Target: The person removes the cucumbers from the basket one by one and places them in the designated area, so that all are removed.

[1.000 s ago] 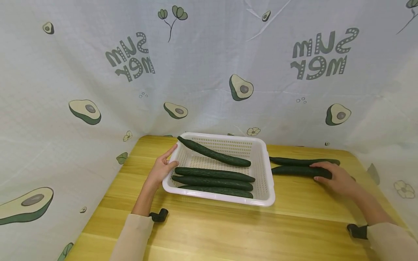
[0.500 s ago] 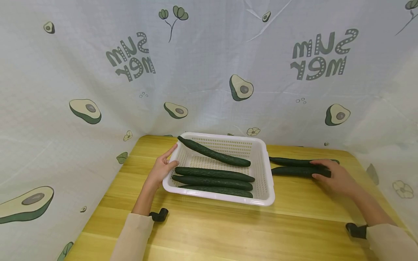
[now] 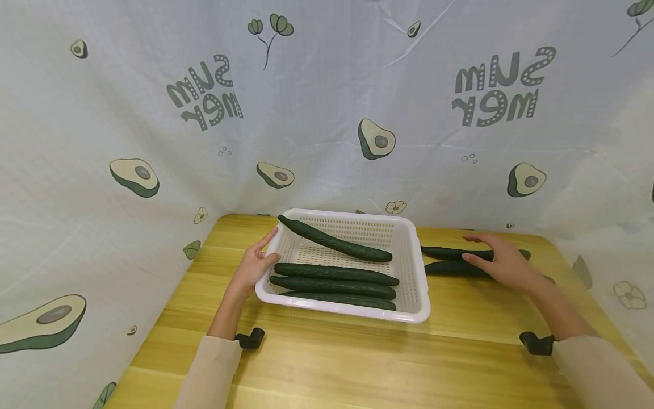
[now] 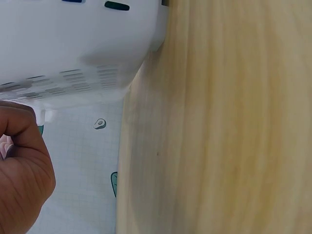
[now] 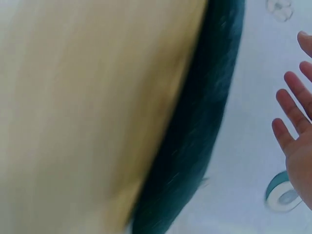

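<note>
My left hand [image 3: 251, 270] grips the left rim of a white plastic basket [image 3: 421, 284], thumb over the edge. Inside the basket, one cucumber [image 3: 334, 241] slants across with its thin end up on the back left corner. Three more, among them a middle cucumber [image 3: 332, 287], lie side by side along the front. Right of the basket a near cucumber [image 3: 452, 268] and a far cucumber [image 3: 447, 253] rest on the table. Over these two is my right hand [image 3: 506, 270], holding nothing; the right wrist view shows its fingers [image 5: 292, 109] spread and apart from the large cucumber [image 5: 195, 126].
The wooden table [image 3: 357, 363] runs beneath everything, its rounded back corners against a white curtain [image 3: 317, 113] printed with avocados. The curtain also hangs along both sides. Small black wrist cameras [image 3: 250, 339] sit at the sleeve cuffs.
My right hand has let go of the near cucumber's right end and moved left along the two table cucumbers, its fingers spreading. The left hand and basket have stayed put.
</note>
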Motion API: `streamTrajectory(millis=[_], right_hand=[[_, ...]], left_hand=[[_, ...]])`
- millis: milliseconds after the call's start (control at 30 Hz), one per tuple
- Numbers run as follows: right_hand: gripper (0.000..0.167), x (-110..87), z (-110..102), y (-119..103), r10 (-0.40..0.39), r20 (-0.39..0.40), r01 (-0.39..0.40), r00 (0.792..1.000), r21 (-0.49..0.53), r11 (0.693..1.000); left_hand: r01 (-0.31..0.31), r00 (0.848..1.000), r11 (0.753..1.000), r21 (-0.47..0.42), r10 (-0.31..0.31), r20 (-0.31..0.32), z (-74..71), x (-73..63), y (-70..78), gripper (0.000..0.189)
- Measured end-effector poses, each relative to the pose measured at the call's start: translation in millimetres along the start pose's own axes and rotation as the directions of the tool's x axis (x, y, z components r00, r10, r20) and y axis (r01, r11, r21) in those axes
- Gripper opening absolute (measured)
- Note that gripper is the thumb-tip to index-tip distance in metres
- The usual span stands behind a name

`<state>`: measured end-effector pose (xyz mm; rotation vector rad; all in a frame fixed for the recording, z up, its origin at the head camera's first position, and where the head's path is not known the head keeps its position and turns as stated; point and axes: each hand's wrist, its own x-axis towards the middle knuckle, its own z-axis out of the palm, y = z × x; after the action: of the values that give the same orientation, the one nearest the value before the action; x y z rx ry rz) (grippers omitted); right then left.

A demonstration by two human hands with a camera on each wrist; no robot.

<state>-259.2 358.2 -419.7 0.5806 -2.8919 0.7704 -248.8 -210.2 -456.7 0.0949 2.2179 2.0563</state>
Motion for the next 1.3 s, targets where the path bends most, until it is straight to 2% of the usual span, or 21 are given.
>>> streamTrajectory(millis=[233, 433, 700, 1100, 1300], right_hand=[[0.052, 19.1, 5.1, -32.5, -0.08, -0.036, 0.08, 0.996, -0.005, 0.997], [0.052, 32.7, 11.0, -57.2, -0.11, -0.047, 0.112, 0.993, 0.025, 0.993], [0.054, 49.4, 24.9, -86.9, -0.092, -0.005, 0.093, 0.996, 0.078, 0.993], [0.057, 85.2, 51.7, -132.3, -0.221, 0.032, 0.213, 0.975, 0.158, 0.964], [0.059, 92.9, 61.6, -142.0, -0.229, 0.081, 0.21, 0.97, 0.192, 0.959]], left_hand=[[-0.001, 1.0, 1.0, -0.01, 0.001, 0.006, 0.0, 0.2, 0.2, 0.073], [-0.006, 1.0, 1.0, 0.001, 0.006, 0.006, 0.2, 0.3, 0.7, 0.073], [0.002, 1.0, 1.0, -0.017, -0.002, 0.019, -0.6, 0.4, -0.1, 0.073], [0.018, 1.0, 1.0, 0.021, -0.018, 0.004, -5.2, -1.6, 2.2, 0.073], [0.011, 1.0, 1.0, 0.023, -0.011, 0.009, -2.0, 0.4, 0.7, 0.073]])
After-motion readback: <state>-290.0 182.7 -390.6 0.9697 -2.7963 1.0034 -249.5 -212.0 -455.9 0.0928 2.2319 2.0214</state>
